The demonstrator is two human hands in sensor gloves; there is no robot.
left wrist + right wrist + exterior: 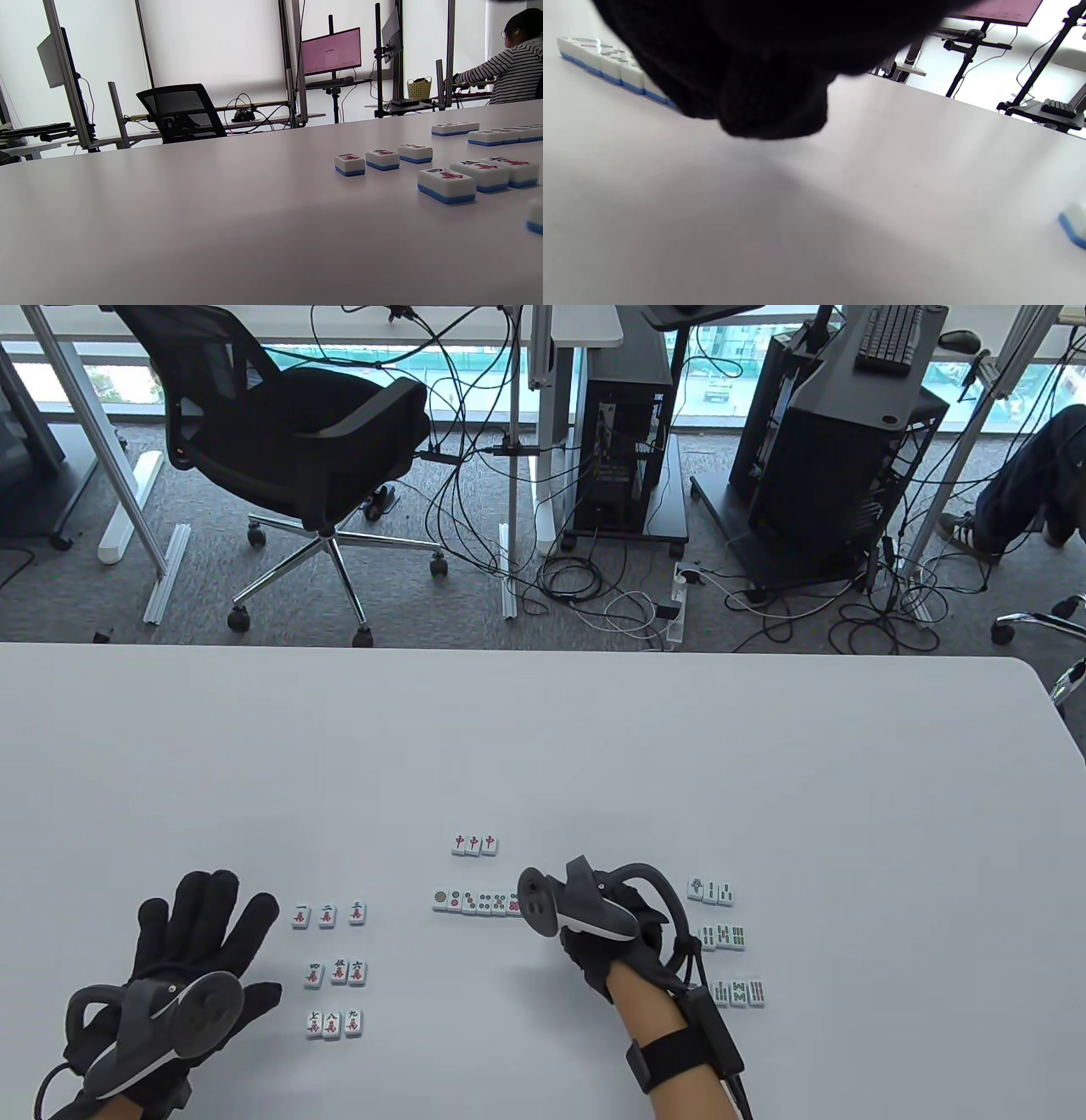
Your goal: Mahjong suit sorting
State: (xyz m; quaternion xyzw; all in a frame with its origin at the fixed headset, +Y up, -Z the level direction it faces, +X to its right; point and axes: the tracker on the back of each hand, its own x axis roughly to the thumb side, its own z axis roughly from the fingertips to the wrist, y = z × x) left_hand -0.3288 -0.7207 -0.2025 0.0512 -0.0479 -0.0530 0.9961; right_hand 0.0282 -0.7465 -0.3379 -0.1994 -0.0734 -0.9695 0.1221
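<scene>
Small glossy white tiles (477, 903) with blue bases sit in rows near the smooth tabletop's (543, 746) front edge. My left hand (191, 950) lies flat, fingers spread; my right hand's (607, 954) grip I cannot tell.

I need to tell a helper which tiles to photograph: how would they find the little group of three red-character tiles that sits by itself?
Start at the white table and find the long row of circle tiles near its middle, just left of the right hand. Directly beyond that row's left part lies a short row of three tiles. Each shows the same single red character, unlike the varied groups on either side.
</scene>
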